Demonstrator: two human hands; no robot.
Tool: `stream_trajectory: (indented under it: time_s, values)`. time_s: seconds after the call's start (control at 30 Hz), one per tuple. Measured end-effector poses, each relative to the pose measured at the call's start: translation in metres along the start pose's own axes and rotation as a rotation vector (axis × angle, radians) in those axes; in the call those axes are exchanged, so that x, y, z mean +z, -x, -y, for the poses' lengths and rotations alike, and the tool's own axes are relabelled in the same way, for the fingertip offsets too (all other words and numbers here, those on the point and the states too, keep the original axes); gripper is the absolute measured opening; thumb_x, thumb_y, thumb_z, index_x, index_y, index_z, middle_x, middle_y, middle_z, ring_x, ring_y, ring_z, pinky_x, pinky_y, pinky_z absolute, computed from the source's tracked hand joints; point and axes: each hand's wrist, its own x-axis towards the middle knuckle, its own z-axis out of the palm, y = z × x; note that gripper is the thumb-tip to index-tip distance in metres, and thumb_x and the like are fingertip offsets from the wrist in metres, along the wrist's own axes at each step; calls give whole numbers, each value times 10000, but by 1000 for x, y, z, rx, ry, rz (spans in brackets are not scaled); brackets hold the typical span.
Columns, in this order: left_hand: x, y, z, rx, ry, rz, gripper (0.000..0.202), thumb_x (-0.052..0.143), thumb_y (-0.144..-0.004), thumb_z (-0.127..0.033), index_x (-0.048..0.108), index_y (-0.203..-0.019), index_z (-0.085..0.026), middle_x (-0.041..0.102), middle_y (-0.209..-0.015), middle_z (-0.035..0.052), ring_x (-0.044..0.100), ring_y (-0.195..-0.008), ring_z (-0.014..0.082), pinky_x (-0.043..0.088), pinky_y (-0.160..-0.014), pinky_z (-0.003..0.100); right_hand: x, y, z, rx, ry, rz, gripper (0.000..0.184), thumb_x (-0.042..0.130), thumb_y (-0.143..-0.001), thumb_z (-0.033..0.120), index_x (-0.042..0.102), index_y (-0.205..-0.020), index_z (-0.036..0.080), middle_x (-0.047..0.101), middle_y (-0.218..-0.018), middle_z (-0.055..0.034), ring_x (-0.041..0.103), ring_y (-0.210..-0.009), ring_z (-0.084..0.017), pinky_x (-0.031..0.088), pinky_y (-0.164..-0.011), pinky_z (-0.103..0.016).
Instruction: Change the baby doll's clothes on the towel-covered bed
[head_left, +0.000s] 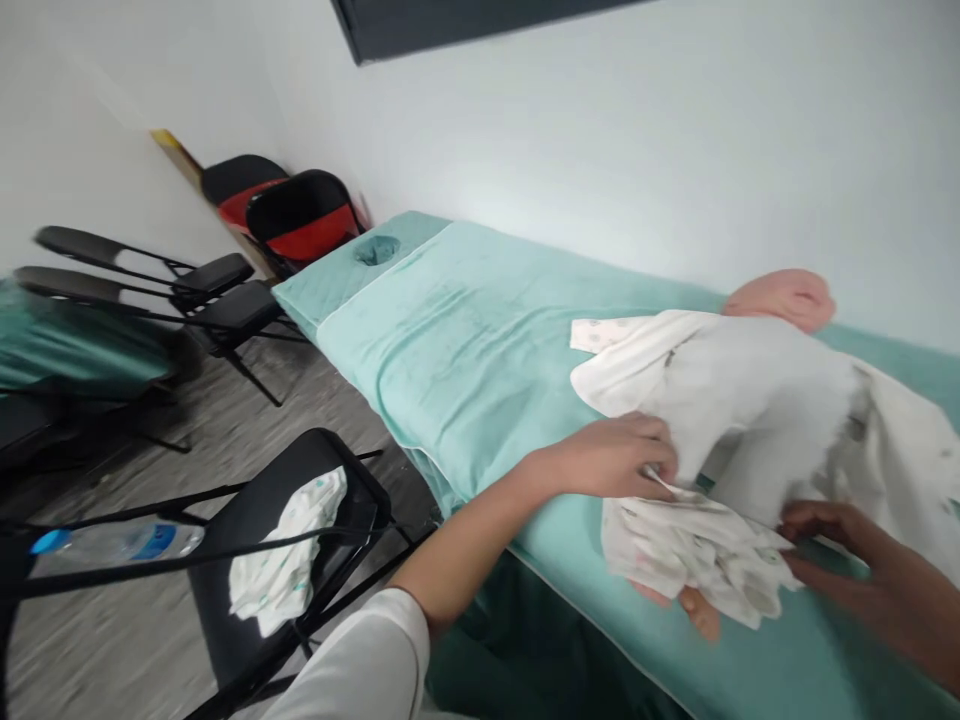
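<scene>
reaching in from the lower left, the left forearm slants up across the massage table point(480, 380), wrist nearly straight, with the back of the left hand point(619, 455) up and its fingers curled over. that hand grips the near edge of a printed baby garment point(697, 555) between thumb and fingers. the right hand point(881, 580) comes in from the right edge, thumb and forefinger arched apart at the knuckles and meeting the other end of the same edge, which runs taut between both hands — it looks pinched there, though the fingertips are blurred.

the garment lies bunched around the lower end of a baby doll point(780, 298), which is stretched out on the table's right half, its head near the wall. one small foot point(701, 615) pokes out below the cloth. most of the doll's body is hidden under a white baby top point(750, 375), and its face is hard to make out. the right forearm is cut off by the frame — likewise the dark panel point(450, 25) on the wall above.
</scene>
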Motion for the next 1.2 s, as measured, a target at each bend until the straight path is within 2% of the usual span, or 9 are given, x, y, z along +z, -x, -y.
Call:
stream_trajectory:
  time_s: [0.1,0.2,0.37,0.5,0.6,0.77,0.93,1.1,1.2]
  values:
    - [1,-4,0,66,-48,-75,186,571,-964,-339,619,-893,-175,598,-1116,94,541,-1068,195,425,-982,309,-8,-1,22,73,-84,189,389,710,-775,659,649,-874,288,683,-944,-106,632,-864,-228,483,-747,-333]
    - [8,-14,6,-35,-2,-184,236,432,-1024,-372,562,-957,-186,621,-1119,91,572,-1016,191,446,-903,314,-9,-3,35,29,-197,195,372,649,-858,616,620,-839,245,624,-827,-77,562,-780,-206,468,-702,-312]
    - [18,-36,26,-240,86,-452,208,437,-1018,-417,477,-952,-223,618,-921,14,573,-821,166,415,-775,292,2,-15,41,-15,-344,-128,327,668,-881,540,562,-888,230,513,-730,-1,454,-630,-147,385,-535,-263]
    - [21,-48,48,-278,252,-582,196,507,-987,-389,439,-911,-222,494,-757,-33,473,-697,127,371,-697,266,4,-33,48,-9,-374,-387,316,711,-849,494,538,-898,235,468,-683,36,390,-544,-114,296,-463,-236]
    - [28,-53,64,-267,434,-593,239,551,-959,-417,455,-890,-210,432,-744,-39,411,-682,112,347,-661,249,9,-47,47,-4,-484,-533,333,759,-801,468,537,-862,227,492,-714,34,406,-565,-106,310,-492,-233]
    - [37,-53,73,-317,679,-506,370,683,-855,-514,515,-845,-184,442,-730,-41,377,-655,92,298,-608,227,19,-52,34,108,-665,-386,351,768,-783,498,576,-808,205,494,-686,32,415,-590,-101,319,-525,-226]
    - [32,-49,68,-329,713,-506,398,747,-795,-533,573,-825,-176,492,-728,-32,404,-652,89,303,-599,218,22,-46,29,134,-703,-408,345,754,-795,514,617,-824,199,505,-674,36,403,-582,-94,310,-521,-224]
    - [33,-48,73,-323,724,-559,371,708,-836,-532,620,-798,-173,466,-667,-33,388,-608,86,279,-555,220,25,-49,33,111,-626,-476,313,724,-830,493,613,-809,201,533,-686,27,469,-618,-112,390,-573,-238]
    - [38,-48,79,-350,743,-584,368,691,-851,-533,647,-791,-173,501,-658,-23,408,-583,86,291,-520,215,9,-43,49,-61,-603,-655,262,686,-866,472,605,-884,223,617,-830,-17,596,-782,-163,499,-706,-292]
